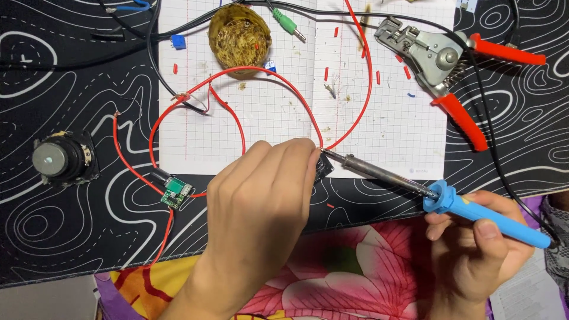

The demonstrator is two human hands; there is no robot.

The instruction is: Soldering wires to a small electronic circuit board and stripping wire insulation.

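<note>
Red wire (pixel 261 77) is pinched with a small black part (pixel 324 169) in the left hand (pixel 261 207) fingers at the table's near edge, the right hand (pixel 474 249) gripping the iron (pixel 415 189) tip-on, 1 joint seemingly unfinished, board (pixel 176 194) already wired.

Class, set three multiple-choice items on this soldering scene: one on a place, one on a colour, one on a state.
1. Where does the small green circuit board lie?
A. on the black patterned mat
B. on the gridded white paper sheet
C. inside the round brass-wool tip cleaner

2. What colour is the handle of the soldering iron?
A. red
B. blue
C. green

3. What is the right hand doing?
A. resting empty
B. gripping the red-handled wire stripper
C. gripping the soldering iron

Answers: A, the board sits on the mat left of the left hand; B, the handle is blue; C, fingers wrap the handle.
</note>
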